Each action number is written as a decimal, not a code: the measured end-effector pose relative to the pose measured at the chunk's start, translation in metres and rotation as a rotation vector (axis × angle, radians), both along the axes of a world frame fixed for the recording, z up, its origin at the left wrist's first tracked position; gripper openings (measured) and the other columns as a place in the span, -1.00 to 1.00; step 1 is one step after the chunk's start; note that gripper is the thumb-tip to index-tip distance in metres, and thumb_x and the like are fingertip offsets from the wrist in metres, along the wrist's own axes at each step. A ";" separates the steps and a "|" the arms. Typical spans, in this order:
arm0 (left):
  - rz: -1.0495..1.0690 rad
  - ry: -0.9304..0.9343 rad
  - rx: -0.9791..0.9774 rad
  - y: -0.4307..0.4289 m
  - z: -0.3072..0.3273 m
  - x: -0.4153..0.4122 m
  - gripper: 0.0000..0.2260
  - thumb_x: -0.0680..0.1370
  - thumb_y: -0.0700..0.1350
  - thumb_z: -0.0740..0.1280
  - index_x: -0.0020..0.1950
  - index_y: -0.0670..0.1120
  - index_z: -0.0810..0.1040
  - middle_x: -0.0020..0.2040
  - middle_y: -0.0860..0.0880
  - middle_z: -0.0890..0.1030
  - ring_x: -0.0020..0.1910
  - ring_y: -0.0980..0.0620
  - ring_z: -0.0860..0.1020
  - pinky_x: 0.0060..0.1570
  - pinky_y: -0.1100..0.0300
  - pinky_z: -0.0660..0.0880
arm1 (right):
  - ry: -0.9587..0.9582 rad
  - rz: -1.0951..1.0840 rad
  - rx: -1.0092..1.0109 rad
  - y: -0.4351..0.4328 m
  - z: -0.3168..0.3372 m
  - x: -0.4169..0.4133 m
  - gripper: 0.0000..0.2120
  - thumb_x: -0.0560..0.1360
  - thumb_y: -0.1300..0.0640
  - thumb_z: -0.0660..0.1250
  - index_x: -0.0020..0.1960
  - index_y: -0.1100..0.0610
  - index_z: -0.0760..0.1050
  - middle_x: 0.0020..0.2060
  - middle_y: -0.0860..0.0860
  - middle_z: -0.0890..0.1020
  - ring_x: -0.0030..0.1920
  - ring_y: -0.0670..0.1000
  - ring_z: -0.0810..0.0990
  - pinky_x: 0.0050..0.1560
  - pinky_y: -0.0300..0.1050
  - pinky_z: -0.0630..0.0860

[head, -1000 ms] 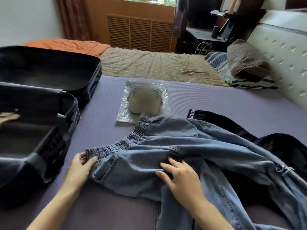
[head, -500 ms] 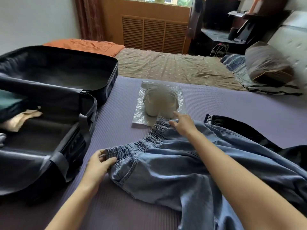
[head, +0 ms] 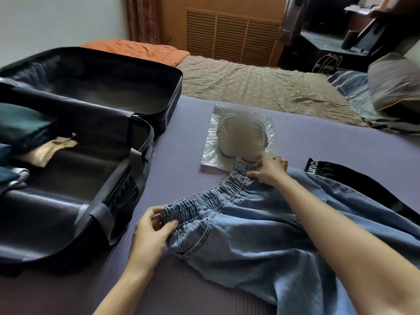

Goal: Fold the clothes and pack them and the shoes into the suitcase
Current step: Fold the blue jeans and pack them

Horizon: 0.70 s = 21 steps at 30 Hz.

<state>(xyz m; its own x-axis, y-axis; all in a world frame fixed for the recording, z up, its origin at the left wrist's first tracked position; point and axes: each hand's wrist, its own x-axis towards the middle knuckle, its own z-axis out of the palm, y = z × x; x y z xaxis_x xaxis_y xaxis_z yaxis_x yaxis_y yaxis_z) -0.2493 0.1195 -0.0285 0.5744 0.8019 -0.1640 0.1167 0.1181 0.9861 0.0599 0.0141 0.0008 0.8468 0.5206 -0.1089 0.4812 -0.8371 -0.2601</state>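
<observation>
Stretching the waistband (head: 204,203) of the jeans (head: 250,242) flat on the purple mat (head: 181,144) beside the open suitcase (head: 136,178), the left hand (head: 154,228) is pinching its near end while the right hand (head: 269,170), moved up from the seat, is now gripping the far end by the bagged shoes (head: 238,139), apparently readying the fold.

Suitcase (head: 141,155) left on mat (head: 181,155); jeans (head: 261,235) right (over dark garment (head: 322,167)); bagged shoes (head: 241,142) behind.
</observation>
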 end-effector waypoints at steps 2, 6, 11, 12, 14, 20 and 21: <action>0.000 0.000 -0.004 0.000 0.000 -0.002 -0.79 0.45 -0.39 0.38 -0.02 -0.13 0.53 -0.10 -0.06 0.67 -0.10 0.04 0.62 -0.02 0.08 0.52 | 0.064 -0.024 -0.015 -0.002 0.001 0.002 -0.39 0.42 -0.25 0.36 0.37 -0.01 0.35 0.33 0.18 0.39 0.36 0.17 0.22 0.30 0.00 0.14; 0.014 -0.003 0.009 -0.001 -0.001 -0.006 -0.78 0.44 -0.40 0.38 -0.04 -0.13 0.52 -0.10 -0.06 0.66 -0.13 0.09 0.61 -0.07 0.16 0.53 | 0.122 -0.005 -0.069 -0.008 0.006 0.000 -0.38 0.47 -0.29 0.26 0.43 -0.01 0.32 0.35 0.23 0.37 0.40 0.19 0.18 0.34 -0.02 0.10; 0.025 -0.014 0.019 -0.005 0.000 -0.007 -0.78 0.44 -0.41 0.38 -0.04 -0.13 0.52 -0.11 -0.03 0.67 -0.19 0.20 0.62 -0.09 0.24 0.55 | 0.060 0.018 0.201 -0.002 0.005 -0.010 -0.62 0.45 -0.03 0.42 0.24 -0.02 0.51 0.13 0.12 0.49 0.34 0.15 0.21 0.32 -0.02 0.09; 0.031 -0.021 0.014 -0.006 0.001 -0.008 -0.78 0.44 -0.41 0.38 -0.04 -0.12 0.52 -0.12 -0.03 0.67 -0.18 0.17 0.62 -0.07 0.18 0.54 | 0.080 0.042 0.304 0.001 0.006 -0.012 -0.71 0.44 0.05 0.45 0.15 -0.04 0.55 0.04 0.07 0.49 0.31 0.15 0.25 0.36 0.06 0.14; 0.052 -0.038 0.005 -0.007 0.003 -0.011 -0.77 0.44 -0.40 0.38 -0.04 -0.10 0.52 -0.10 -0.05 0.66 -0.13 0.09 0.62 -0.01 0.09 0.53 | 0.086 0.094 0.478 0.008 0.010 -0.016 -0.75 0.42 0.17 0.45 -0.01 -0.14 0.54 0.01 0.02 0.55 0.24 0.16 0.35 0.32 0.19 0.25; 0.141 -0.082 0.024 -0.014 0.011 -0.026 -0.73 0.43 -0.40 0.39 -0.01 -0.07 0.50 -0.08 -0.06 0.65 -0.07 0.01 0.60 0.05 -0.02 0.51 | 0.083 0.199 0.807 0.074 0.052 -0.034 -0.72 0.39 0.22 0.46 0.05 0.00 0.55 -0.01 -0.03 0.62 0.11 0.04 0.55 0.28 0.04 0.42; 0.156 -0.080 0.029 -0.014 0.012 -0.029 -0.72 0.43 -0.40 0.39 -0.01 -0.07 0.49 -0.07 -0.07 0.65 -0.06 0.01 0.59 0.06 0.00 0.50 | 0.074 0.222 0.812 0.089 0.057 -0.038 -0.72 0.38 0.20 0.46 0.05 -0.01 0.55 -0.01 -0.04 0.62 0.11 0.03 0.55 0.27 0.06 0.42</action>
